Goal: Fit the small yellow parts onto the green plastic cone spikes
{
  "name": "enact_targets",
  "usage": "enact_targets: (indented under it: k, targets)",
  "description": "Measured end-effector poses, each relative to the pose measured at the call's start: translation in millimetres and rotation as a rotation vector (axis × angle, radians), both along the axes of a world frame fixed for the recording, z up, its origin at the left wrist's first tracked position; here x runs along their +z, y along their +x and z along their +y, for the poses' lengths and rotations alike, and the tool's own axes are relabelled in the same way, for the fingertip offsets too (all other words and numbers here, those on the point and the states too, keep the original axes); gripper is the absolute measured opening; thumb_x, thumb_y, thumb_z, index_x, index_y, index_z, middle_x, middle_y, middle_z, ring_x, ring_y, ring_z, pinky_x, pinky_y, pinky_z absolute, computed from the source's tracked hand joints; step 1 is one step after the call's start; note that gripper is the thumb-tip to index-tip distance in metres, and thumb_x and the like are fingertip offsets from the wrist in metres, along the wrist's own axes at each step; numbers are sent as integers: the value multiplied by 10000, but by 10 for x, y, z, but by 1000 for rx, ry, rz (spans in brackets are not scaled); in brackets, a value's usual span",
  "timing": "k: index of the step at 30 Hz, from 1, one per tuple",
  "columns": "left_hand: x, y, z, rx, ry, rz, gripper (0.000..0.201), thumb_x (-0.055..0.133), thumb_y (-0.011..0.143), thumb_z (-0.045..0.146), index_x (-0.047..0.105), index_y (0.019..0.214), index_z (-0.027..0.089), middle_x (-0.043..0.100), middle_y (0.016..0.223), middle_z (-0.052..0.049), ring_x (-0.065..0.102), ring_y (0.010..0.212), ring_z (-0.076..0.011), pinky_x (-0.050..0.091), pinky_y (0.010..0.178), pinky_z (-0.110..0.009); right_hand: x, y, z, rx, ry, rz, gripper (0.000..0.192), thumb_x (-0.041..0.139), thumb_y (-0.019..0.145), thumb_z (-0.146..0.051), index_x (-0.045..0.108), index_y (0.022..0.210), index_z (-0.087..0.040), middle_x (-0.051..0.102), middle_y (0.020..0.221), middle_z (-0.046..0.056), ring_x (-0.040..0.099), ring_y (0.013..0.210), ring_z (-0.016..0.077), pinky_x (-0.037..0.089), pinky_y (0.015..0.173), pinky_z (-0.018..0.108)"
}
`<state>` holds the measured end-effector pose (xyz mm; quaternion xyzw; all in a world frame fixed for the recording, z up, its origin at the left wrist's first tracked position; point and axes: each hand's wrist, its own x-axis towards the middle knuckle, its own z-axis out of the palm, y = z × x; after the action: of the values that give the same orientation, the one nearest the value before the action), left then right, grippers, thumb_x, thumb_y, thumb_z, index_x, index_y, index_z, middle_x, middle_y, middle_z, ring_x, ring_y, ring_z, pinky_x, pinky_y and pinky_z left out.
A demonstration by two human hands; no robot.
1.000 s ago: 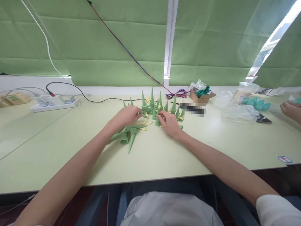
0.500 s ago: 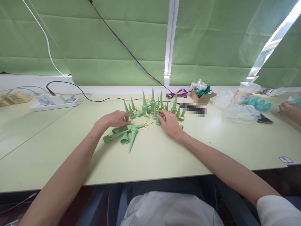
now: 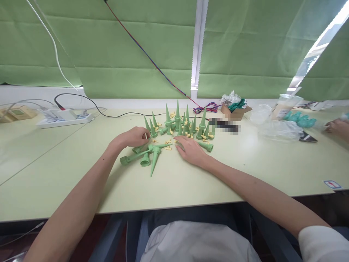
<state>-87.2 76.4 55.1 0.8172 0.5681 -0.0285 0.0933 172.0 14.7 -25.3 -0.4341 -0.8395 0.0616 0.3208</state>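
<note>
Left hand: over on our left side the hand (image 3: 136, 137) curls low beside the upright spikes (image 3: 153, 129); its fingertips bunch up and we cannot tell whether anything is pinched there.
Right hand: here the hand (image 3: 191, 150) reaches in palm down, thumb and forefinger parted, right by the loose yellow valves (image 3: 168, 148).
Green watering spikes: we have most of them standing points up in a thick cluster at the middle of the table (image 3: 174, 189), while a crossed heap of lying spikes (image 3: 155, 158) sits nearer us, in front of the left hand.
Danger at the cluster: those narrow bases look tippy to us; a brushing knuckle or sleeveless forearm could topple one into its neighbours.
Danger with the valves: tiny and scattered, they could be flicked away or lost under the heap by a careless finger.
Writing: nothing we can read; the sticker (image 3: 332, 185) on the right edge, the drink cup (image 3: 282, 108) and the yellow box (image 3: 22, 112) carry marks too small, and a dark strip (image 3: 224, 124) is pixelated.
</note>
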Motion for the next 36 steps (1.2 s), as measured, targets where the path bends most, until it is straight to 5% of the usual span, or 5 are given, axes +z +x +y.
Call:
enact_targets:
  k: [9,16,27,36]
  targets:
    - [127,205,-225,-54,134,-361,229,524,809,387,629,882,197,659,758,-18,590,661,-159,431,586,-249,-29,5,9,7,-48,-78,348,474,953,-191,562,1287,-154,642,1233,138,625,1079,252,481,922,379]
    - [50,505,-419,-126,89,-705,232,582,837,414,540,868,188,549,690,18,503,599,-107,417,575,-227,-32,17,12,28,-57,-63,295,505,940,-151,599,1219,-161,644,1167,121,631,1020,227,478,894,352]
    - [-94,689,-514,-193,35,-776,258,587,854,419,458,822,197,539,703,24,546,616,-112,441,538,-216,-17,58,1,25,-59,-61,210,505,951,-164,630,1119,-162,658,1070,104,635,936,222,468,800,326]
    - [-202,722,-501,-261,72,-804,257,569,889,435,484,846,197,578,709,16,581,551,-111,493,485,-223,-8,65,5,25,-9,36,273,462,926,-105,604,1158,-138,665,1127,123,619,1014,240,461,871,356]
